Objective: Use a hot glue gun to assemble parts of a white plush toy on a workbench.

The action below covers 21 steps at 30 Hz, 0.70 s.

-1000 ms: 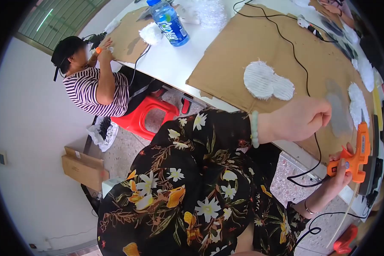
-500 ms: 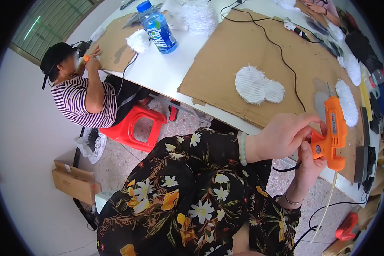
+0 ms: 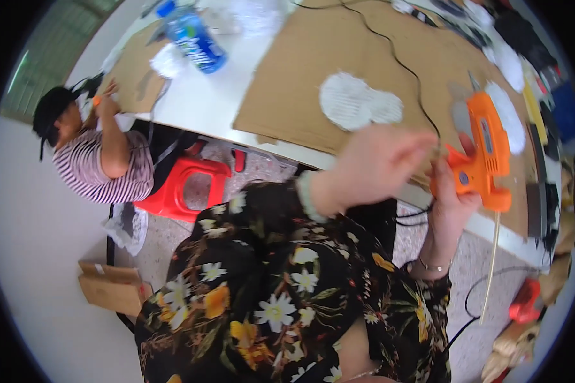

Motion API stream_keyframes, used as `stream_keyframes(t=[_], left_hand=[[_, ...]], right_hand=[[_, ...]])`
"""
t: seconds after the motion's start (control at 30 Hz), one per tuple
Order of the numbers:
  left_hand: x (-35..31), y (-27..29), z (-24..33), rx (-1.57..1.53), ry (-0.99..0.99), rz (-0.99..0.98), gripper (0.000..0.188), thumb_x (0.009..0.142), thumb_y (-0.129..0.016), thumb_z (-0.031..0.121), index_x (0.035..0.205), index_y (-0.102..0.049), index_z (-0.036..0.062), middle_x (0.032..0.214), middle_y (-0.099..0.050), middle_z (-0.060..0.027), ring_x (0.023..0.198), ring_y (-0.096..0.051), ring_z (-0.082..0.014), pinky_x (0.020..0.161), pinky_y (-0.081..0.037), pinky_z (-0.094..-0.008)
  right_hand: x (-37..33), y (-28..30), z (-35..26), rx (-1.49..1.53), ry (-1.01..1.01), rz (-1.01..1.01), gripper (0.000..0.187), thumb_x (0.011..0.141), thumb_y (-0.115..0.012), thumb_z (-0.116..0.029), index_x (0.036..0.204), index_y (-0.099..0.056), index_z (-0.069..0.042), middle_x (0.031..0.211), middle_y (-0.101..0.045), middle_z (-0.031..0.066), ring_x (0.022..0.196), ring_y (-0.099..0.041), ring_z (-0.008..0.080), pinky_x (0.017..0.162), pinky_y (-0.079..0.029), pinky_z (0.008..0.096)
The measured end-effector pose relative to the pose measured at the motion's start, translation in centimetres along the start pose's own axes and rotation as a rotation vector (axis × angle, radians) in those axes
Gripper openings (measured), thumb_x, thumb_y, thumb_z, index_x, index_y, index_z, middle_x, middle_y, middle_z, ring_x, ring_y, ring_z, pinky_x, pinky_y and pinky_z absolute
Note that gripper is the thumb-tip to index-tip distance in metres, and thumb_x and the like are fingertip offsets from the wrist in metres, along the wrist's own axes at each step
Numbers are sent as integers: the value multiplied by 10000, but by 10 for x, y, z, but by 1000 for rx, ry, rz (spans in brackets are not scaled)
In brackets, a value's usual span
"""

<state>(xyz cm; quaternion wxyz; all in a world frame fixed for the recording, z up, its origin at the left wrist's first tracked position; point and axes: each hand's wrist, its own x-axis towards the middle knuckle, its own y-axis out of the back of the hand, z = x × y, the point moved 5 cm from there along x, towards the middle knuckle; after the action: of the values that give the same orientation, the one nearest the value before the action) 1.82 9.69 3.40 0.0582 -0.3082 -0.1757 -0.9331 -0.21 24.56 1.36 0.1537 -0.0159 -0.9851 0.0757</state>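
Note:
An orange hot glue gun [image 3: 487,143] is in my right hand [image 3: 455,188], which is closed round its handle. The nozzle points up and away, over the cardboard. A pale glue stick [image 3: 492,268] sticks out of the gun's back end and hangs down. Just left of the gun is my left hand [image 3: 384,165], apart from it and smeared by motion, so its fingers are unclear. Beyond that hand a white fluffy, ribbed fabric piece [image 3: 358,101], shaped like two joined rounds, lies flat on a brown cardboard sheet [image 3: 287,96].
A blue-capped bottle [image 3: 193,39] and a white fluffy ball [image 3: 168,62] stand at the left. A black cable [image 3: 390,48] crosses the cardboard. More white fluffy pieces [image 3: 508,115] lie at the right. A person in stripes [image 3: 102,159] sits on a red stool [image 3: 185,185].
My left hand has come away from the glue gun toward the left. The right hand still holds the gun. The whole view has shifted, with the table's things now farther up and left.

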Motion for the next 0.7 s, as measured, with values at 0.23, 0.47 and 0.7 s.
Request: stream_keyframes(t=[0.23, 0.47, 0.7], left_hand=[[-41, 65, -42, -124, 325, 120, 176, 913, -516, 85, 988, -640, -15, 739, -614, -28, 698, -550, -82, 654, -438, -218], [-54, 63, -54, -436, 571, 303, 155, 909, -507, 67, 937, -639, -9, 761, -621, -63, 742, -568, -109, 762, -452, -246], [-21, 77, -13, -350, -19, 225, 158, 718, -383, -90, 675, -498, 10, 641, -467, -48, 666, -447, -173, 767, -434, -396]], right_hand=[[8, 18, 14, 44, 63, -103, 462, 784, -592, 60, 1225, -456, 33, 1204, -526, 136, 765, -597, 130, 665, -516, 254], [-2, 10, 15, 10, 77, -211, 454, 786, -616, 38, 1218, -478, 15, 1237, -515, 142, 791, -593, 129, 720, -503, 251], [-4, 42, 13, 1, 63, -104, 472, 781, -659, -27, 1206, -464, 36, 901, -591, 102, 731, -573, 127, 660, -489, 258]])
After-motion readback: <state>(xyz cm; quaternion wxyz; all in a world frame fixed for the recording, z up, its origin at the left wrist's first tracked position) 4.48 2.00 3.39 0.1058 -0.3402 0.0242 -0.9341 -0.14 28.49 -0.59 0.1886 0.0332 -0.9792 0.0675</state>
